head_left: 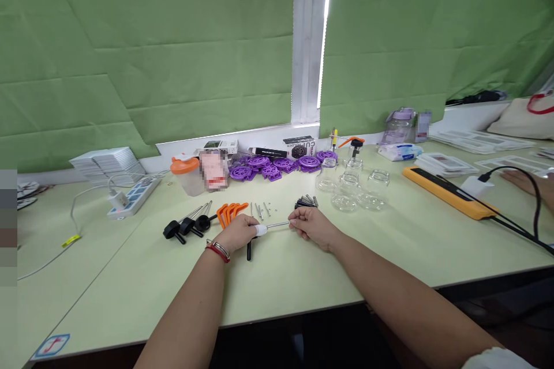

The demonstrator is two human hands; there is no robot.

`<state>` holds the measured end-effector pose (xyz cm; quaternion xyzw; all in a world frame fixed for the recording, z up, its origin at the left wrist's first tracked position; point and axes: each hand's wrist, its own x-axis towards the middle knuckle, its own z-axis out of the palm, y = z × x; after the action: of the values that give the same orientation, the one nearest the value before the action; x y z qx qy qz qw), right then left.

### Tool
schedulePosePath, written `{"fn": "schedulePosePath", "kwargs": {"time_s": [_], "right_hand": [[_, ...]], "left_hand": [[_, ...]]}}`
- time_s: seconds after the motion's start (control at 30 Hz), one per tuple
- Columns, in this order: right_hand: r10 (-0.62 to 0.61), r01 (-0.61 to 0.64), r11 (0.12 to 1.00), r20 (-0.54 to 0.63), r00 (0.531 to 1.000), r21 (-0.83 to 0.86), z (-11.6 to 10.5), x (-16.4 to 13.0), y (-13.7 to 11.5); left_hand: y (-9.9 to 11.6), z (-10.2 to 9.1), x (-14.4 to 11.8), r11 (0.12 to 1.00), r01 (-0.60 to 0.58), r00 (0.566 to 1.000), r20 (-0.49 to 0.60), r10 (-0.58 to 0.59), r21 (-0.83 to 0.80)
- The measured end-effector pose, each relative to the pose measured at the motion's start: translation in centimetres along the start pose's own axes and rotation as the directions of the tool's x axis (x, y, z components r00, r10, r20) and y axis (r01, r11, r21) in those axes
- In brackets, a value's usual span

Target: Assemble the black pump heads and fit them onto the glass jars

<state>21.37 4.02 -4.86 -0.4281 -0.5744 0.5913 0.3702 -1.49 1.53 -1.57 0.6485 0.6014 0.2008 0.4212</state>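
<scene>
My left hand (240, 233), with a white covering on one fingertip, is closed around a black part with a metal rod (277, 225). Below the fingers its black stem (249, 251) sticks out; the rest is hidden by the hand. At the rod's right end, the fingers of my right hand (312, 227) are pinched together; a small piece between them cannot be made out. Just behind that hand lie small springs (308, 200) and dark pieces. Orange handles (229, 213) and several screws (259, 211) rest beyond my left hand. Similar black parts with rods (187, 227) lie left of it.
Purple plastic parts (277, 168) are heaped along the back. Clear jars (346, 193) stand back right, near an orange power strip (450, 193) with cables. A shaker cup (188, 176) and a white power strip (134, 199) are left. Another person's hand (526, 180) rests far right.
</scene>
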Motion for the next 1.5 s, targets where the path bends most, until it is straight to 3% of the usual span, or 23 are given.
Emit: {"fn": "schedulePosePath", "kwargs": {"time_s": [0.87, 1.5], "right_hand": [[0.017, -0.016, 0.999, 0.016, 1.000, -0.045, 0.01, 0.08, 0.13], [0.007, -0.005, 0.995, 0.020, 1.000, -0.104, 0.02, 0.02, 0.14]], "left_hand": [[-0.40, 0.24, 0.64, 0.997, -0.074, 0.997, -0.015, 0.074, 0.013], [0.37, 0.41, 0.39, 0.999, -0.046, 0.998, -0.045, 0.047, 0.024]]}}
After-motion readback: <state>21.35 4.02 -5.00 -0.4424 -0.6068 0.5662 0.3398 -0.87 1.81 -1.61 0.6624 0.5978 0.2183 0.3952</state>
